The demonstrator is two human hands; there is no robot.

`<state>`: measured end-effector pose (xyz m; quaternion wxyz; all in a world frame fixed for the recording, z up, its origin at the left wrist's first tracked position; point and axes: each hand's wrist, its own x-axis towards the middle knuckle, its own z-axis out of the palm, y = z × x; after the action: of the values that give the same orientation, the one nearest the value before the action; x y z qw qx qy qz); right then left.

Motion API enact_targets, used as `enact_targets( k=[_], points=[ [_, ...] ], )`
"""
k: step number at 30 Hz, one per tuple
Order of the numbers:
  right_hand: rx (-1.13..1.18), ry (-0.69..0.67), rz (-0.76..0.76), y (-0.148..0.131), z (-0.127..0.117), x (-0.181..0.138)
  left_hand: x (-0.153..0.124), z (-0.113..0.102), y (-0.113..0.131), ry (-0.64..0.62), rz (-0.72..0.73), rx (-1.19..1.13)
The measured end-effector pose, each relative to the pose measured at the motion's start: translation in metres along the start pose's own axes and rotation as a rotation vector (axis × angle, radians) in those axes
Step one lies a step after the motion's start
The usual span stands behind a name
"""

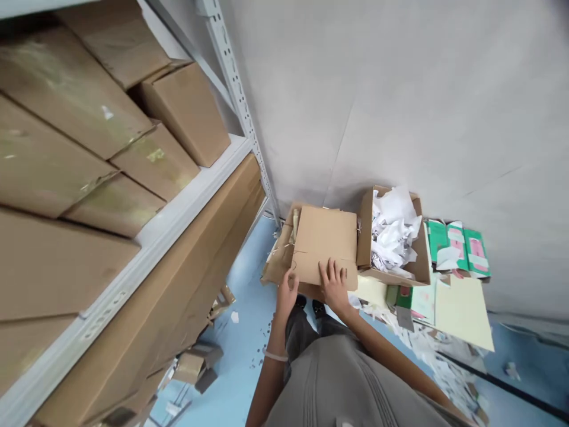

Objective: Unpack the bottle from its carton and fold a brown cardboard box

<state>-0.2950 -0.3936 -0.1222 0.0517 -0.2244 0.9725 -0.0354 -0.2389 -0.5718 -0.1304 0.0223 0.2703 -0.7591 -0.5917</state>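
Note:
A flattened brown cardboard sheet point(326, 231) with a crease across it lies on top of a stack of cardboard in front of me. My left hand point(288, 290) is at its near left corner, thumb and forefinger closed on the edge. Flat on the near part of the sheet, my right hand point(334, 287) has its fingers spread. More folded brown cardboard point(281, 255) sticks out from the stack on the left, partly under the sheet.
An open carton point(364, 234) full of crumpled white paper point(395, 228) stands right of the stack. Beyond it are green-and-pink boxes point(457, 246) and a pale yellow sheet point(464, 308). Paper scraps point(427, 350) litter the floor. At left, a metal shelf point(178, 219) holds several cartons point(191, 112).

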Motion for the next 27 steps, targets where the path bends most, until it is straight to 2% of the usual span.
enact_targets(
  k=[3,6,9,13,16,21,24,27],
  points=[
    [0.020,0.039,0.080,-0.009,0.002,0.001,0.022,-0.008,0.006,-0.057,0.018,-0.003],
    [0.063,0.070,0.150,-0.023,-0.007,0.005,0.038,-0.024,0.021,-0.108,-0.014,-0.055],
    [0.144,0.124,0.202,-0.034,-0.025,0.008,0.046,-0.040,0.050,-0.148,-0.008,-0.147],
    [0.372,0.270,0.299,-0.035,-0.061,0.004,0.047,-0.049,0.095,-0.315,0.053,-0.257],
    [0.627,0.481,0.436,-0.027,-0.090,-0.001,0.050,-0.048,0.113,-0.378,0.137,-0.232],
    [1.141,1.053,0.912,-0.007,-0.128,-0.022,0.063,-0.038,0.108,-0.381,0.168,-0.211],
    [1.362,1.242,0.943,0.006,-0.146,-0.052,0.061,-0.030,0.110,-0.371,0.192,-0.184],
    [1.473,1.287,0.951,0.014,-0.155,-0.099,0.045,-0.016,0.124,-0.314,0.286,-0.127]
  ],
)
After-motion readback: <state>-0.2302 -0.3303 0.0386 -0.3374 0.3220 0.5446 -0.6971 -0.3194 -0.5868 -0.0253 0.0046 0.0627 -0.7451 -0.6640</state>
